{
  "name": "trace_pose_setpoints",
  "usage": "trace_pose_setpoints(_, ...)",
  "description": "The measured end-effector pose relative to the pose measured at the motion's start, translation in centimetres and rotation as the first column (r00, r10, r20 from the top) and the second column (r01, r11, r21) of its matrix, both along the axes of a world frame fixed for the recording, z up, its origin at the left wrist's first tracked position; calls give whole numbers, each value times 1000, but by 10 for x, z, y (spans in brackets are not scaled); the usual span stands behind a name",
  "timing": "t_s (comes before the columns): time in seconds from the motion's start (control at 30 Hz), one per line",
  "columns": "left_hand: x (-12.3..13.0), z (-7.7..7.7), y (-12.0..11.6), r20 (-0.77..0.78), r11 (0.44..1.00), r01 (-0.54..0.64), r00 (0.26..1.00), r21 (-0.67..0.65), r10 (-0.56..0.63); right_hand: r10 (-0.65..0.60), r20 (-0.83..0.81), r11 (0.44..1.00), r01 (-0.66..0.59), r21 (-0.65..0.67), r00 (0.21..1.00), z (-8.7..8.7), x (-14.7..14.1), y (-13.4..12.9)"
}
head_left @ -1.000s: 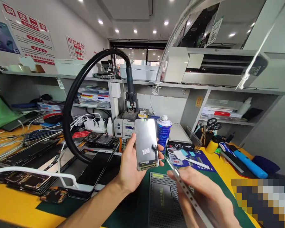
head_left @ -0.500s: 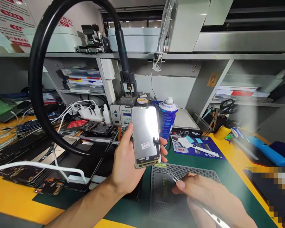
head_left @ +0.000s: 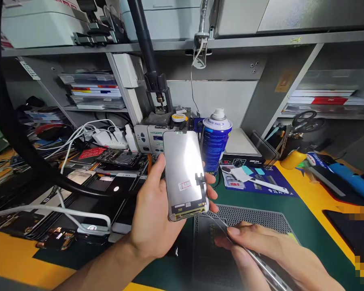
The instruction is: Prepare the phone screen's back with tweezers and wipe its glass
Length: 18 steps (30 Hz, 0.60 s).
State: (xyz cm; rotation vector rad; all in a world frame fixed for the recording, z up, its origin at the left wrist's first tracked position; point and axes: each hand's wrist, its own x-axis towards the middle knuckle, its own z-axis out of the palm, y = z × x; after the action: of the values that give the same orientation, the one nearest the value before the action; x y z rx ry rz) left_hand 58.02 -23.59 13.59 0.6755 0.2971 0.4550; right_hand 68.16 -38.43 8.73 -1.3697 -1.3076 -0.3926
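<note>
My left hand [head_left: 153, 218] is closed around a phone screen [head_left: 182, 165], held upright with its silvery back toward me. A flex cable with black connectors runs down its right side, and a small red-printed label sits low on it. In my right hand [head_left: 267, 250] are metal tweezers [head_left: 261, 264], pinched between thumb and fingers. Their thin tips point up and left, close to the screen's lower right corner; I cannot tell whether they touch it. A grey perforated mat [head_left: 248, 214] lies beneath my right hand.
A blue spray can [head_left: 215, 141] stands behind the screen. Phone parts [head_left: 124, 159] and white cables [head_left: 69, 208] crowd the left, under a black flexible arm [head_left: 79, 188]. To the right are a white-handled brush [head_left: 267, 186], scissors [head_left: 307, 121] and a dark slab [head_left: 346, 230].
The tweezers' tips have come nearer the screen's lower edge, and their blur is less. The head view has tilted down and moved closer. My left hand still holds the screen.
</note>
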Motion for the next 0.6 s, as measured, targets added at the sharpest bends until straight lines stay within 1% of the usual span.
trace_pose_setpoints(0.03, 0, 0, 0, -1, 1000, 6, 1000, -3, -6, -3, 19, 1000, 3, -11, 1000, 3, 1, 1)
trace_pose_setpoints(0.1, 1, -1, 1, 5, 1000, 23, 1000, -5, -22, 20, 116, 994, -7, -108, 993, 8, 6, 3)
trace_pose_setpoints(0.13, 1, -1, 1, 9, 1000, 30, 1000, -3, -30, 70, 201, 988, -40, -149, 977, 11, 9, 3)
trace_pose_setpoints(0.17, 1, -2, 1, 12, 999, 37, 999, 1, -37, 98, 255, 979, -47, -199, 962, 12, 11, 3)
trace_pose_setpoints(0.23, 2, -3, 1, 17, 999, 42, 999, 8, -42, 130, 326, 973, -57, -225, 936, 14, 15, 4)
trace_pose_setpoints(0.37, 2, -4, 0, 22, 999, 44, 999, 14, -44, 37, 294, 991, 2, -134, 955, 17, 17, 7)
trace_pose_setpoints(0.4, 2, -4, 0, 23, 999, 47, 999, 15, -47, 47, 299, 990, -5, -139, 953, 18, 17, 8)
trace_pose_setpoints(0.43, 2, -4, 0, 22, 999, 48, 999, 14, -48, 111, 327, 981, -51, -186, 939, 18, 16, 9)
trace_pose_setpoints(0.47, 2, -5, 0, 21, 999, 50, 999, 13, -51, 150, 339, 974, -80, -213, 929, 19, 15, 10)
trace_pose_setpoints(0.5, 2, -5, 0, 17, 999, 53, 998, 12, -53, 162, 337, 971, -89, -223, 928, 18, 14, 10)
trace_pose_setpoints(0.53, 2, -5, 0, 14, 998, 55, 998, 11, -55, 145, 320, 975, -81, -206, 936, 16, 12, 11)
trace_pose_setpoints(0.6, 3, -4, 0, 9, 998, 56, 998, 8, -56, 23, 225, 989, 10, -146, 974, 8, 7, 10)
